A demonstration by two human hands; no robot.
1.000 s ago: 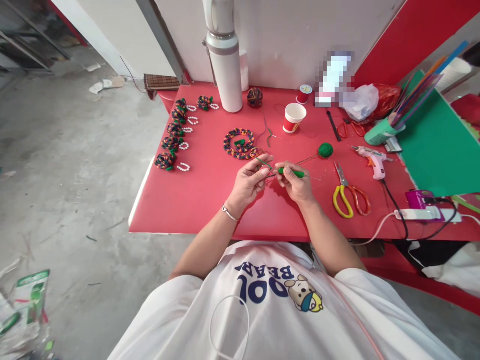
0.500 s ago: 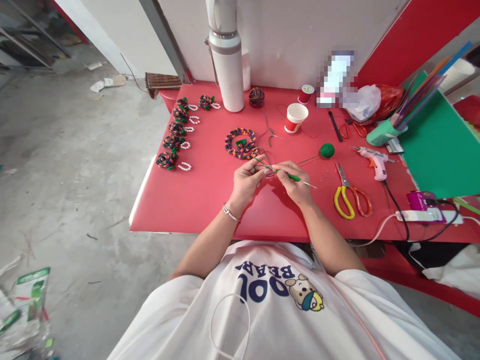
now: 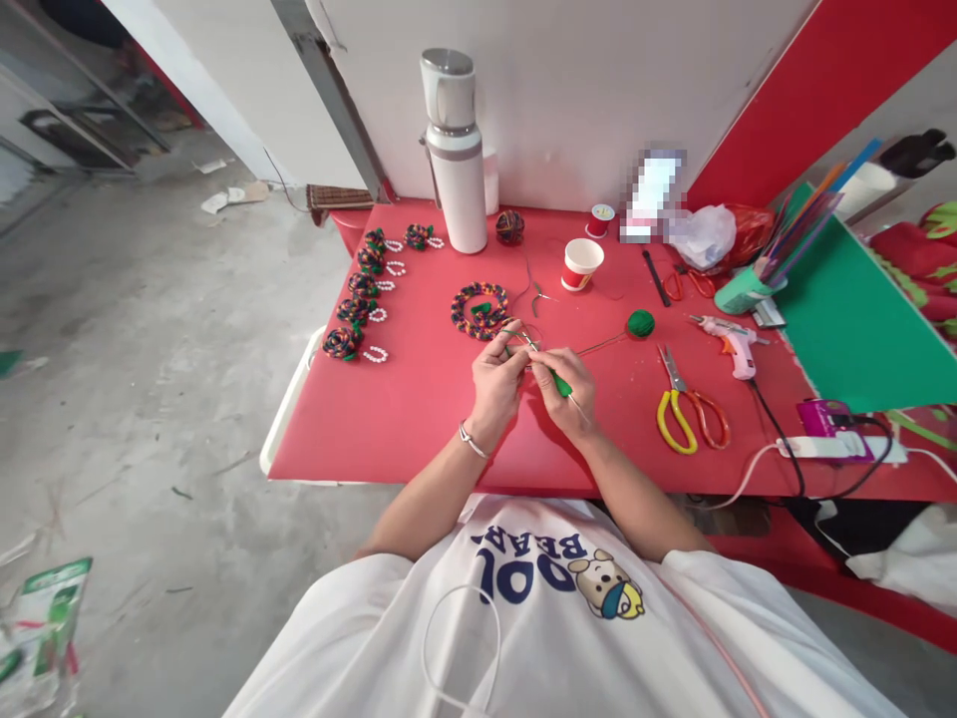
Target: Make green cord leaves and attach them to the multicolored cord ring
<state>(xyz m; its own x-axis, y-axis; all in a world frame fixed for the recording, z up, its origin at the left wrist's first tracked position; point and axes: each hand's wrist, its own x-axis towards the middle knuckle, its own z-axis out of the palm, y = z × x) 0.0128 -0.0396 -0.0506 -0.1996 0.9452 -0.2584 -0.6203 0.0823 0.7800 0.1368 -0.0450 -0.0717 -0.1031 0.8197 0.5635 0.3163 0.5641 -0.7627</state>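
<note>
My right hand (image 3: 564, 391) is closed round a crochet hook (image 3: 561, 383) with a green grip, its thin metal end sticking out past the palm. Close beside it, my left hand (image 3: 496, 379) pinches green yarn, with a strand raised over the fingers; the small piece at the fingertips is mostly hidden. From the hands the yarn runs right to a green ball of yarn (image 3: 641, 323). Just beyond the left fingers lies a multicoloured crocheted ring (image 3: 465, 317) with a green piece inside it.
Crocheted flowers (image 3: 342, 343) with white bead loops line the table's left side. A white bottle (image 3: 459, 179), a variegated yarn ball (image 3: 509, 227) and a paper cup (image 3: 582, 266) stand behind. To the right lie scissors (image 3: 677, 404), a pink glue gun (image 3: 737, 344) and a power strip (image 3: 818, 446).
The crochet hook has turned to a steeper angle, and my right hand has come nearer my left. The whole view has shifted slightly, showing more of the bottle's top.
</note>
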